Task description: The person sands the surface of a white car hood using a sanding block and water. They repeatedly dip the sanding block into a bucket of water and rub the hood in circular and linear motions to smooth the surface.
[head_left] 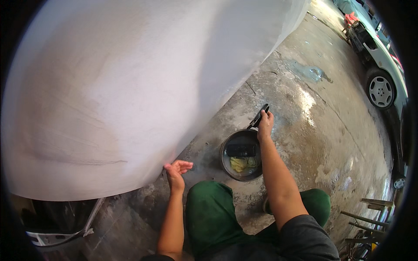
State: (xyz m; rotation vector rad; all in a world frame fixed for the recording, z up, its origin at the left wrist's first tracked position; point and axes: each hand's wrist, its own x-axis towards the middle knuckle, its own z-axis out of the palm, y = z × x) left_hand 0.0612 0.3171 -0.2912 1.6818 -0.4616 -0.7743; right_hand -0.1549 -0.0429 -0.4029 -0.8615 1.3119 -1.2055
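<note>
A dark round pan [224, 162] stands on the wet concrete with a little water in it. Inside lie a black rectangular block [241, 150] and a crumpled yellow cloth or sponge [238, 164]. My right hand [266, 125] is closed on a flat black piece [260, 114] that looks like the pan's handle, at its far rim. To the left, my left hand [177, 170] has its fingers stretched apart and holds nothing. It is at the lower edge of a large whitish car panel [143, 87]; whether it touches the panel, I cannot tell. Faint drip streaks mark the panel's surface.
My knees in green trousers [211, 213] are bent close to the pan. A silver car [385, 65] with its front end stripped stands at right. Wooden pieces [370, 219] stick out at lower right. A bluish puddle [311, 71] lies farther off on the floor.
</note>
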